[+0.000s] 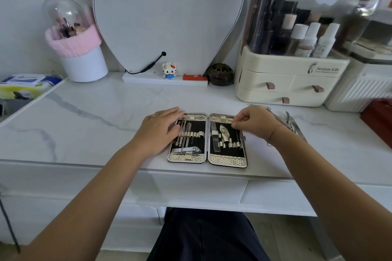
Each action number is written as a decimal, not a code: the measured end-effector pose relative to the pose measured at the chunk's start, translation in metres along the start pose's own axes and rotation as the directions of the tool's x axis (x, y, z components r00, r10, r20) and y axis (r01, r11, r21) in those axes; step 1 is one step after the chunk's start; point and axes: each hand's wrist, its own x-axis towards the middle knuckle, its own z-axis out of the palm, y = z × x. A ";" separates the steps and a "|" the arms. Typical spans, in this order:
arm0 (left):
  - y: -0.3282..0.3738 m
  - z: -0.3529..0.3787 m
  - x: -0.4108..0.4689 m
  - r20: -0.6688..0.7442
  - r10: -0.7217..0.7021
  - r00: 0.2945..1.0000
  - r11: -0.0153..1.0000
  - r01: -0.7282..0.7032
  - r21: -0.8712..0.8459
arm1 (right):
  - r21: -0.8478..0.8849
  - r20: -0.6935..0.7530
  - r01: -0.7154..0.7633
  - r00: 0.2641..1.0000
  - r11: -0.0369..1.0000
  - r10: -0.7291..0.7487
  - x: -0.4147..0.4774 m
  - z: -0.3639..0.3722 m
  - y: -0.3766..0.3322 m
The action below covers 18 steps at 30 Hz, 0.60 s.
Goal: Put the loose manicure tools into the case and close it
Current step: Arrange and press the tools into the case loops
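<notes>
The open case lay flat on the marble desk near its front edge, both halves facing up, between the two hands; the left hand rested on the outer edge of the left half, its fingers straight and together, laid over the upper ends of the slim tools held there; the right hand hovered at the upper outer part of the right half, its fingers curled and the tips drawn together against the lining, though whether they pinched a tool or a loop could not be told. A nail clipper sat across the bottom of the left half; a nail file stood upright in the right half beside a patterned, scale-like piece.

Two loose tools lay on the desk just right of the right wrist: a pair of metal nippers and a thin rod, the rod mostly hidden behind the wrist. Behind the case stood a mirror on a white base, with a small block figurine, a red lighter-like item and a dark round jar along it; a cream cosmetics organiser stood to the right and a brush holder with a pink band to the left; a pack of wipes was cut off at the left edge.
</notes>
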 end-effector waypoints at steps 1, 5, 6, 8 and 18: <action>0.000 0.001 0.001 0.019 0.012 1.000 0.999 -0.013 0.040 | -0.003 -0.002 0.004 1.000 1.000 -0.004 0.000 0.000 0.000; -0.002 0.005 0.002 0.063 0.012 0.998 0.996 -0.017 0.086 | 0.033 -0.007 0.042 0.999 0.999 -0.042 -0.005 0.001 0.005; -0.002 0.006 0.002 0.067 0.012 0.998 0.996 -0.018 0.088 | 0.048 -0.011 0.046 0.999 0.998 -0.045 -0.007 0.002 0.006; -0.002 0.006 0.002 0.074 0.011 0.997 0.996 -0.018 0.090 | 0.076 -0.038 0.044 0.998 0.996 -0.041 -0.011 0.004 0.008; 0.000 0.004 0.001 0.102 -0.008 0.995 0.991 -0.006 0.136 | 0.048 -0.154 0.097 0.984 0.994 -0.088 -0.032 0.009 0.003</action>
